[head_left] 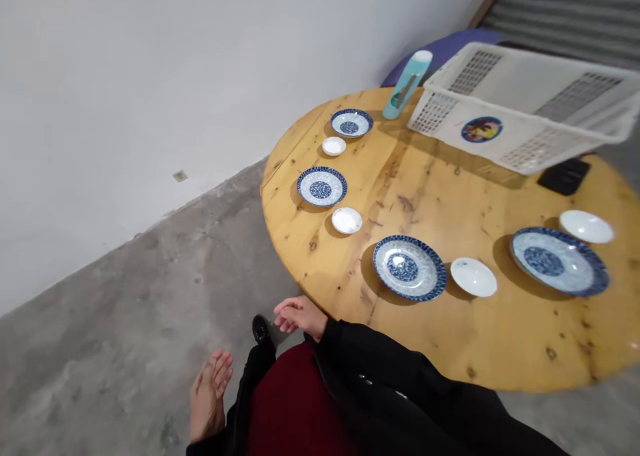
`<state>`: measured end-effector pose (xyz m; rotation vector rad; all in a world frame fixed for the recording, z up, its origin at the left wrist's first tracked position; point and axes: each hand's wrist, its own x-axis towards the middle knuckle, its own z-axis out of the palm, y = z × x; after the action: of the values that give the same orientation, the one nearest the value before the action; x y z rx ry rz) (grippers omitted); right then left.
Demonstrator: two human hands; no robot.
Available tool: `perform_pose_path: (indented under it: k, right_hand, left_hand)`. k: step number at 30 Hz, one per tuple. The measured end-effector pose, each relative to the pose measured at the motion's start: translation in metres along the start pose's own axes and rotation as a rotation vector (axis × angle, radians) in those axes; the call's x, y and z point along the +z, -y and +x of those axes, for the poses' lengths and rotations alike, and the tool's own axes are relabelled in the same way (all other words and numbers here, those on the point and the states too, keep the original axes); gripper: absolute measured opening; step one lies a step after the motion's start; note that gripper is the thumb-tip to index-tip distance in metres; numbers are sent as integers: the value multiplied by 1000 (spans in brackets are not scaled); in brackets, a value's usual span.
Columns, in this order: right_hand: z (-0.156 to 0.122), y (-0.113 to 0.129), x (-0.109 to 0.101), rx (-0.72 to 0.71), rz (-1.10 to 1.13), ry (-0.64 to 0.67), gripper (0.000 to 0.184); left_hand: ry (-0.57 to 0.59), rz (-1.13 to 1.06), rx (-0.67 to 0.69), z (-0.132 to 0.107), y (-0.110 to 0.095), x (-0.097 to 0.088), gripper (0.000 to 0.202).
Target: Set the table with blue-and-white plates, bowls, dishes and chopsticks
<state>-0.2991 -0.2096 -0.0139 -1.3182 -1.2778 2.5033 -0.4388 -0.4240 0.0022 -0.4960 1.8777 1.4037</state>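
Both hands empty, hanging off the table edge

My left hand [207, 397] dangles open over rough concrete, my right hand [300, 316] sits loosely curled just beside the round knotty wood table [450, 196]. Nearest it: a blue patterned plate [410, 267], then a plain white saucer [473, 277]; the slatted plastic basket [525, 103] stands farther back.

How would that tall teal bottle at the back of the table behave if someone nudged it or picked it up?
The teal bottle is tall and narrow on a small base, so a push near its top would probably tip it. Its body looks round, so once down it might roll toward the white basket beside it. The smooth surface could be slippery. Whether it is full cannot be told.
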Motion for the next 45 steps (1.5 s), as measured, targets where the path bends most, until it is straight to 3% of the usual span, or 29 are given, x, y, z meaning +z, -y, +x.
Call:
perform_pose_path:
  k: [3,6,9,12,17,23,26,28,31,36,41,45]
  right_hand:
    - [19,2,20,-14,91,-141,7]
    - [34,8,41,-31,208,-250,8]
    - [46,16,57,-63,297,-343,9]
    - [60,25,62,-82,345,-429,10]
    - [97,55,51,-88,423,-478,10]
    - [150,114,20,-121,546,-520,9]
    - [168,136,1,-137,609,-535,8]
    - [174,145,-10,-156,643,-576,8]
    - [175,151,-23,-188,696,-657,14]
    - [169,150,-36,-204,806,-823,38]
    - [171,161,-33,-186,958,-994,57]
    - [191,169,-23,-141,1084,-1112,62]
  left_hand:
    - [116,91,100,50,-62,3,22]
    - [252,187,178,93,-115,17,26]
    - [401,274,216,122,-155,49,36]
    - [569,334,247,137,-179,90,53]
    - [716,398,247,154,-207,150,60]
    - [674,464,235,182,-258,201,58]
    - [674,507,267,197,-286,239,56]
    - [701,539,308,204,-303,276,52]
    - [778,590,365,211,-324,347,45]
    - [904,664,463,215,-348,496,28]
    - [999,733,497,214,-357,649,17]
    - [1048,778,494,214,-355,749,22]
